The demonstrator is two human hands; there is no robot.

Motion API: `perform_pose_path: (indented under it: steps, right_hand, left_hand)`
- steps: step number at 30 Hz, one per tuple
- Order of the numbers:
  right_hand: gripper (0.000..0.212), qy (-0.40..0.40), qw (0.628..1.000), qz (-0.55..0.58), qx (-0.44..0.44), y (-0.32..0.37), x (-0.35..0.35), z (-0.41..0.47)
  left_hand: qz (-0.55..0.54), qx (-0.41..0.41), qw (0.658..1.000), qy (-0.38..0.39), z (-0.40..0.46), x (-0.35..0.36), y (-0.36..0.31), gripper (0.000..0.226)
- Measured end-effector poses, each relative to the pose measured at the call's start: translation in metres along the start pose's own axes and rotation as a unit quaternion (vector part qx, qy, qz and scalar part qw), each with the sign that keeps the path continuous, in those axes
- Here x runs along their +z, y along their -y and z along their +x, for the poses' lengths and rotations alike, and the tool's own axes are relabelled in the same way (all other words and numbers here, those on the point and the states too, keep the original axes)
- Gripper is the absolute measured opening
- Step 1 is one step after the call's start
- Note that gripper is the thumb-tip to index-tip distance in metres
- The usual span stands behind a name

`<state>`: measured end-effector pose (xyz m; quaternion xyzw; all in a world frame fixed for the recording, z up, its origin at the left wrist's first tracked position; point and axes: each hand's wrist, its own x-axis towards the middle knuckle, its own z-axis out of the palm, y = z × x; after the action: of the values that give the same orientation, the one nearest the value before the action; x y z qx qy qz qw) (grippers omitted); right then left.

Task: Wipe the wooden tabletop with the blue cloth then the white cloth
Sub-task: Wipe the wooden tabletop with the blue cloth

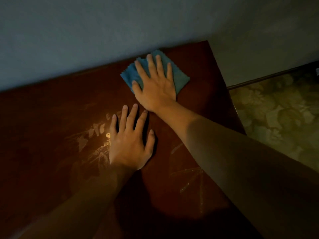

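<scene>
1. Dim lighting is covering one dark reddish-brown wooden tabletop [51, 121], which is running diagonally across the view and is meeting one plain grey-blue wall [86, 31] along its far edge.
2. Pale scuffs and smears [93, 140] are showing on the tabletop near its middle, and a second group of thin pale scratch lines [195, 180] is lying nearer the viewer, between the two forearms.
3. One blue square cloth with zigzag-cut edges [179, 78] is lying flat on the tabletop near the far right corner, close to the wall.
4. One right hand [155, 87] is pressing down on the blue cloth with four fingers and the thumb spread straight; nothing is being gripped, and the palm is covering the cloth's near part.
5. One left hand [129, 140] is resting flat on the bare wood, fingers splayed and released, holding nothing; it is lying just nearer the viewer than the right hand, with its fingertips close to the right wrist.
6. Two bare forearms are entering from the lower edge and the lower right.
7. One pale floor covering with a leaf pattern [276, 114] is showing to the right of the tabletop, bordered by one dark strip [269, 76] at the foot of the wall.
</scene>
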<state>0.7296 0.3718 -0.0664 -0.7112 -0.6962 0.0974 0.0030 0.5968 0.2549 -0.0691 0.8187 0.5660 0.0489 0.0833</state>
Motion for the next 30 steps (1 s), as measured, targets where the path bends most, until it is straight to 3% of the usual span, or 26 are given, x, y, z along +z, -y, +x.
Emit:
perform_pose_path:
  steps: [7,16,25,30]
  right_hand:
    - [0.065,-0.012,0.999,0.006,-0.029,-0.020,-0.001,-0.013]
    - [0.064,-0.025,0.996,-0.002,0.091,-0.124,-0.012,-0.060]
    - [0.065,-0.058,0.986,-0.024,0.152,-0.085,0.004,-0.107]
    - [0.066,-0.044,0.991,-0.011,0.123,-0.029,0.011,-0.125]
  left_hand:
    - [-0.006,-0.005,1.000,-0.009,-0.002,0.000,-0.001,0.059]
    - [-0.024,-0.003,1.000,-0.002,-0.002,-0.003,-0.001,0.060]
    - [-0.093,0.004,0.996,0.011,-0.003,-0.013,0.002,0.064]
    - [-0.185,0.011,0.983,-0.002,-0.006,-0.020,0.005,0.062]
